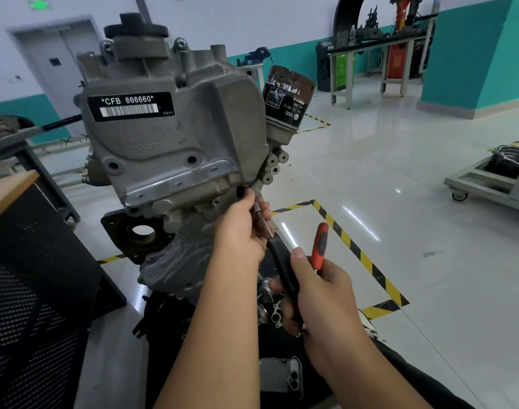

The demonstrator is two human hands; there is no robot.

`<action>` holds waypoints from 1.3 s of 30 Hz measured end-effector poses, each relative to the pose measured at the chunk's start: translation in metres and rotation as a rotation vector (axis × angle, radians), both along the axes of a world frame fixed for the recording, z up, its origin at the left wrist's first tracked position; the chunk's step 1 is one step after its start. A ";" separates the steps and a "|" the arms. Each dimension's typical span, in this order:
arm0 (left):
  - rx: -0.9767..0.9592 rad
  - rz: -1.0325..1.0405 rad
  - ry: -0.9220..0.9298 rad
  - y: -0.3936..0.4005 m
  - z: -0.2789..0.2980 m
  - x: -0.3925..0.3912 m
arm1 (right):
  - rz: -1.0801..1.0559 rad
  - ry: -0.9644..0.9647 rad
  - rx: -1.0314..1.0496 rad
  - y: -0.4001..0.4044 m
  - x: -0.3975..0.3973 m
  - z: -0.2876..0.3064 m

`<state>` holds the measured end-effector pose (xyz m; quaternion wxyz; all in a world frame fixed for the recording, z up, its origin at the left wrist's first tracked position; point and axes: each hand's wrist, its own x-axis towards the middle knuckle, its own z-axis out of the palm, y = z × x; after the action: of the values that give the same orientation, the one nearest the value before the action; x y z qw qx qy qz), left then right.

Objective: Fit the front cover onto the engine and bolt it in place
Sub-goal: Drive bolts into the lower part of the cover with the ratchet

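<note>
No containers holding anything in view. Front cover point(175, 134), grey cast aluminium, sits against the engine point(175, 255), filling upper-centre of frame; black label on it reads "*CFB 666660*" with a barcode, several bolt holes visible along its lower face. Black oil filter point(287, 95) with worn paint stands just beside the cover's right edge, above a grey housing with stubby tubes.

Left hand point(242, 231) curled at the cover's lower right corner, fingers pinching the metal tip end of a T-handle wrench point(282, 261) against the bolt spot; bolt itself hidden by fingers. Right hand point(320, 290) clamped round the wrench's black shaft, thumb up, red-and-black cross handle sticking up past it.

Around: black perforated panel far left, wooden-topped tabletop point(10, 184) edge above it, phone point(280, 376) lying low centre below the arms, yellow-black floor tape point(361, 255), grey trolley point(494, 178) right, workbench with tools far back.
</note>
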<state>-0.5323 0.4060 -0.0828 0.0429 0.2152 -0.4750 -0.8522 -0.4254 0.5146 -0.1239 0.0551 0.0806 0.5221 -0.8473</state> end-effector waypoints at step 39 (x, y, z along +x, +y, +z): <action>-0.044 -0.035 0.048 0.005 -0.007 0.032 | -0.007 -0.001 -0.010 0.002 -0.003 0.007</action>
<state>-0.5005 0.4113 -0.0901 0.0439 0.1853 -0.4964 -0.8469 -0.4282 0.5169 -0.1172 0.0526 0.0825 0.5174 -0.8501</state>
